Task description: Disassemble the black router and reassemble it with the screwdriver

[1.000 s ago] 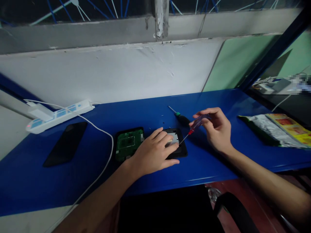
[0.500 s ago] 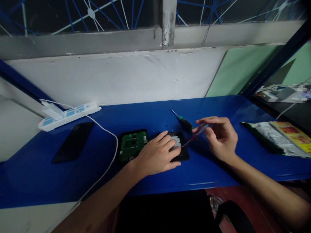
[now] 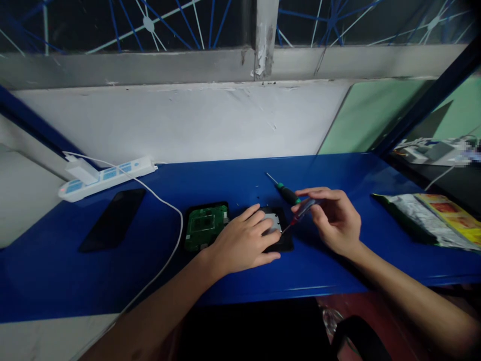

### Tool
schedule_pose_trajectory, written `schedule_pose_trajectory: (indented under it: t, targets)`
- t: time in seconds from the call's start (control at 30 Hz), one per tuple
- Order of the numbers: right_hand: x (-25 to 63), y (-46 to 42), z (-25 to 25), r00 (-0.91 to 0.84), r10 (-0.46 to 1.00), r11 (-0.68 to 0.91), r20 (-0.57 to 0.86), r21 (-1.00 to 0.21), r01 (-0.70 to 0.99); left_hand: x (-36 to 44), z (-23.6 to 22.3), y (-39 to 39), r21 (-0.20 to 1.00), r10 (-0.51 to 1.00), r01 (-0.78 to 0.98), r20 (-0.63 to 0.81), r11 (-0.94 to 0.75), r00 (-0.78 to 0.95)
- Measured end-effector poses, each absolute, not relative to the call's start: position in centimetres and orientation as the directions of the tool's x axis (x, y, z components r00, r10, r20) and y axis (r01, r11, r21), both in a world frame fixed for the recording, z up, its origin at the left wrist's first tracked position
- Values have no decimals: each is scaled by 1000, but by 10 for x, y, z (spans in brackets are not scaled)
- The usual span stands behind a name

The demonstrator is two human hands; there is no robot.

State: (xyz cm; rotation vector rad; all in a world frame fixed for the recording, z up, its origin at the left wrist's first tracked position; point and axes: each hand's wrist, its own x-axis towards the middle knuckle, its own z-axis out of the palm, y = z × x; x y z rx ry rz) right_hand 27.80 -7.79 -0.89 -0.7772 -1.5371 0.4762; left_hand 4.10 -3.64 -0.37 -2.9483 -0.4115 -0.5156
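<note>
My left hand [image 3: 246, 240] lies with its fingers spread over a black casing [image 3: 287, 241], covering much of it. A silver plate [image 3: 275, 219] in that casing shows beside my fingertips. In my right hand [image 3: 334, 220] a thin screwdriver with a translucent purple and red handle [image 3: 303, 211] is pinched between thumb and fingers. It slants down to the left, its tip at the casing by my left fingers; exact contact is too small to tell. To the left, a green circuit board [image 3: 205, 225] sits in a black shell, partly behind my left hand.
A green-and-black screwdriver [image 3: 286, 192] lies behind my right hand, with tiny loose pieces [image 3: 257, 197] nearby. On the left are a dark phone [image 3: 112, 219], a white power strip [image 3: 107, 178] and a white cable [image 3: 175, 210]. A foil packet [image 3: 432, 218] lies on the right.
My right hand has shifted slightly left and down with the screwdriver, whose handle sits closer to the casing. My left hand stays in place on the casing. The view has tilted a little.
</note>
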Motion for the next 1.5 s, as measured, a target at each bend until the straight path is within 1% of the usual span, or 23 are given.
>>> schedule_pose_trajectory:
  t: [0.2, 0.4, 0.6, 0.77, 0.9, 1.07, 1.27, 1.5]
  targets:
    - [281, -76, -5, 71, 692, 695, 719, -689, 207, 40, -4, -35, 39, 291, 297, 356, -954, 888]
    - [280, -75, -1, 146, 721, 653, 677, -735, 181, 40, -6, -33, 169, 358, 316, 373, -933, 856]
    - [280, -75, -2, 192, 753, 613, 629, -778, 140, 40, -3, -33, 234, 405, 338, 372, -912, 835]
    - [278, -74, 0, 237, 776, 580, 584, -809, 97, 42, 0, -32, 273, 422, 332, 419, -903, 804]
    - [278, -72, -1, 264, 792, 559, 551, -828, 50, 44, 3, -32, 314, 477, 368, 435, -875, 764]
    - [275, -72, 0, 274, 782, 576, 559, -817, 25, 46, 1, -31, 323, 490, 374, 465, -869, 737]
    - [273, -72, 1, 246, 775, 595, 582, -803, 27, 48, 0, -28, 322, 487, 369, 500, -872, 716]
    - [274, -72, 0, 231, 774, 600, 590, -800, 33, 48, -3, -28, 293, 476, 374, 533, -880, 700]
